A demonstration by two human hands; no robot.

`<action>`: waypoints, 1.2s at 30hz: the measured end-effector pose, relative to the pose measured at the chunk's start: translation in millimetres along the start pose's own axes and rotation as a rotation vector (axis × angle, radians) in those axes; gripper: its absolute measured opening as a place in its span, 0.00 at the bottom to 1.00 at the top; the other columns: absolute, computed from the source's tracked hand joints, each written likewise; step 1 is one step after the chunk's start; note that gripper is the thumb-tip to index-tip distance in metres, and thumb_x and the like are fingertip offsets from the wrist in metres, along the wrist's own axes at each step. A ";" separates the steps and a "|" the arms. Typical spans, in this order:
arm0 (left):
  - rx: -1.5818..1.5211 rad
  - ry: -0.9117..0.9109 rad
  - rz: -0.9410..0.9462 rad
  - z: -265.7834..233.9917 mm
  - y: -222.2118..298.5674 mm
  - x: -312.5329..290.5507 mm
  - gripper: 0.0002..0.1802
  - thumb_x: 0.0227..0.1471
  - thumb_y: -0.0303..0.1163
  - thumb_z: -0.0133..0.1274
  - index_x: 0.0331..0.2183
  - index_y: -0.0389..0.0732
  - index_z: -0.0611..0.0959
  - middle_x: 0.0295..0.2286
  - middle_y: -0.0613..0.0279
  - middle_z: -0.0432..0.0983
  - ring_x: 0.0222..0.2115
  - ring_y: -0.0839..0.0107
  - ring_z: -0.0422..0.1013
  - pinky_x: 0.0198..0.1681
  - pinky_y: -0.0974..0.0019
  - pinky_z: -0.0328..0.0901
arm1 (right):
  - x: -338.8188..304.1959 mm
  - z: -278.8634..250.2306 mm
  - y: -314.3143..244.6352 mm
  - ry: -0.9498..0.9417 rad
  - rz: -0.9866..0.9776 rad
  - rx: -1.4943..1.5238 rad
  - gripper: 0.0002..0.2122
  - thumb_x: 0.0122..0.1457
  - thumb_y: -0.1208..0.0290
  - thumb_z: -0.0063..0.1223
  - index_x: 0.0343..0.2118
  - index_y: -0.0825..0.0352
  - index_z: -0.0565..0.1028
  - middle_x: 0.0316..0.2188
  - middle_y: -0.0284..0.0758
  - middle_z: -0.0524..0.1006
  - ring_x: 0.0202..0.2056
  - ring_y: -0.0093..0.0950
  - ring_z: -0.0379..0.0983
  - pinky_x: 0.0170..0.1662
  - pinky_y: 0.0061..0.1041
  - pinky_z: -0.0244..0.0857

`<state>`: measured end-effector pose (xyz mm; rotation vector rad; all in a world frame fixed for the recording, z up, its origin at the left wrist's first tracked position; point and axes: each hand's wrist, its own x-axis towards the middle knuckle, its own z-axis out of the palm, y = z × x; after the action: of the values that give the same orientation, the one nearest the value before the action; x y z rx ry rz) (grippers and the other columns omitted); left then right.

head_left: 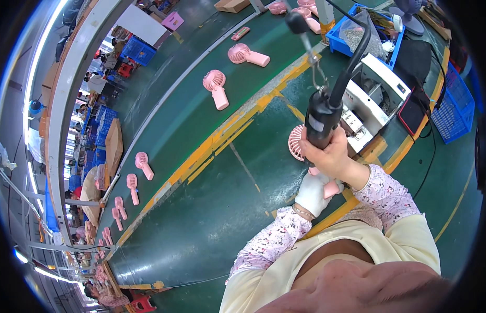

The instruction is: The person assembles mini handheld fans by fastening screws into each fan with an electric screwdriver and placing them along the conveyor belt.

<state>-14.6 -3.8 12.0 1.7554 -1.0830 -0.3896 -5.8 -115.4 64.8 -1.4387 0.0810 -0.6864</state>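
My right hand (pixel 334 155) is wrapped round a black electric screwdriver (pixel 322 120), which hangs from a hook and points down. Under it, my left hand (pixel 312 194), in a white glove, grips a pink handheld fan. The fan's round grille (pixel 295 142) shows beyond my hands, and the end of its handle (pixel 332 189) sticks out beside the glove. The screwdriver's tip is at the fan's handle, between my hands; whether it touches a screw is hidden.
Several pink fans (pixel 215 86) lie along a green conveyor belt (pixel 175 122) to the left. A white machine (pixel 371 99) stands right of the screwdriver, with a blue crate (pixel 336 43) of bagged small parts behind it. A blue basket (pixel 454 104) sits at the far right.
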 end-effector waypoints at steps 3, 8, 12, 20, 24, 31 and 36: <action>-0.036 -0.061 0.021 7.4 -12.3 -2.1 0.07 0.42 0.25 0.55 0.29 0.40 0.79 0.28 0.57 0.75 0.32 0.58 0.71 0.37 0.61 0.65 | 1.2 -4.1 5.7 -0.123 -0.071 0.069 0.19 0.44 0.77 0.60 0.41 0.70 0.68 0.24 0.29 0.72 0.25 0.17 0.67 0.31 0.18 0.63; -0.405 -0.240 -0.069 -18.0 -4.4 10.3 0.11 0.40 0.16 0.49 0.30 0.38 0.78 0.26 0.62 0.74 0.31 0.68 0.71 0.35 0.68 0.65 | 3.8 -20.9 -6.3 -0.116 0.031 0.287 0.12 0.46 0.81 0.57 0.34 0.69 0.69 0.26 0.30 0.73 0.27 0.16 0.68 0.29 0.19 0.63; -0.120 -0.182 -0.128 -67.8 -35.6 77.7 0.12 0.42 0.26 0.55 0.34 0.40 0.77 0.28 0.58 0.73 0.30 0.65 0.72 0.35 0.65 0.66 | 20.9 -35.7 -32.1 -0.006 -0.077 0.320 0.12 0.46 0.81 0.58 0.35 0.70 0.70 0.25 0.30 0.73 0.25 0.16 0.68 0.29 0.20 0.64; 0.598 0.310 -0.200 -97.7 -123.2 330.3 0.29 0.46 0.53 0.49 0.49 0.50 0.73 0.55 0.40 0.50 0.54 0.45 0.53 0.54 0.48 0.53 | 22.1 -35.9 -22.4 -0.185 -0.231 -0.269 0.25 0.41 0.73 0.65 0.43 0.74 0.68 0.23 0.39 0.75 0.21 0.30 0.75 0.26 0.24 0.68; 0.690 0.304 -0.625 -79.1 -157.7 373.8 0.25 0.47 0.52 0.48 0.47 0.55 0.76 0.57 0.46 0.48 0.54 0.45 0.54 0.57 0.52 0.52 | 25.0 -45.7 -4.0 -0.130 -0.226 -0.260 0.25 0.40 0.73 0.64 0.43 0.73 0.68 0.21 0.38 0.75 0.19 0.31 0.75 0.25 0.24 0.69; 0.641 0.588 -0.768 -159.3 -219.6 307.8 0.19 0.44 0.35 0.50 0.41 0.44 0.74 0.44 0.56 0.59 0.42 0.56 0.64 0.44 0.59 0.61 | 22.5 -35.7 -7.0 -0.105 -0.191 -0.315 0.26 0.40 0.73 0.64 0.44 0.72 0.67 0.23 0.38 0.74 0.22 0.31 0.75 0.27 0.26 0.68; -0.381 0.582 -0.829 -239.4 -207.1 210.3 0.11 0.43 0.32 0.56 0.31 0.43 0.73 0.28 0.65 0.64 0.29 0.69 0.66 0.29 0.67 0.64 | 26.8 -32.0 -28.4 0.054 -0.161 -0.282 0.23 0.42 0.76 0.62 0.43 0.71 0.67 0.23 0.36 0.74 0.24 0.26 0.74 0.30 0.22 0.67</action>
<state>364.4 -14.1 -14.5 1.7309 0.1606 -0.4944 -9.4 -155.7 95.2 -1.7101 0.1080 -0.8722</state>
